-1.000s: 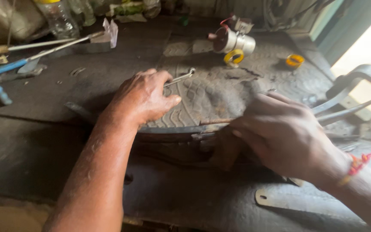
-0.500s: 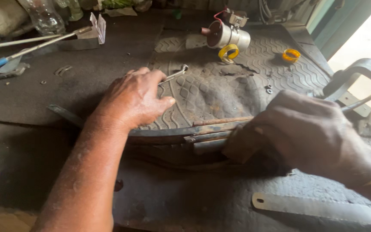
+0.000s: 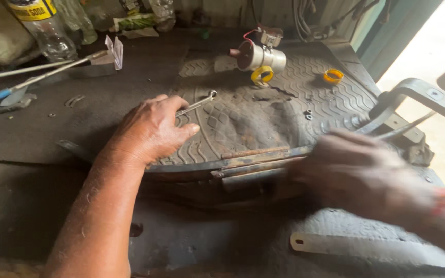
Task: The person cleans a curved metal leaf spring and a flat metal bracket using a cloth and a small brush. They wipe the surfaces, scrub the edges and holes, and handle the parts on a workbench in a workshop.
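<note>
A: Dark, grimy workbench [image 3: 52,134] covered in a ribbed rubber mat [image 3: 263,110], daylight coming in at the upper right. What's in hand?

B: Left hand [image 3: 150,131], centre-left of frame, is closed on a slim ring spanner [image 3: 198,103]; only its ring end pokes out past the fingers, up and to the right. Palm presses down on the mat edge.

A: And the right hand [image 3: 361,172]?

B: Lower right, motion-blurred. Half a second ago it sat sharp and bunched over the right end of the rusty flat bars [image 3: 256,162]; now it is smeared, further right and lower. Can't tell whether the fingers are together or apart, or whether they grip the bars.

A: Where are the bars?

B: Stacked across the middle of the frame along the front edge of the mat, between the two hands. They look the same as before.

A: So what changed matters how?

B: Judging by the blur, the right hand is working fast at the bar ends while the left only steadies.

A: Anything else?

B: White cylindrical coil [image 3: 259,56] top centre, two yellow rings [image 3: 261,75] by it, plastic bottle [image 3: 39,25] upper left, grey metal bracket [image 3: 423,98] at right.
</note>
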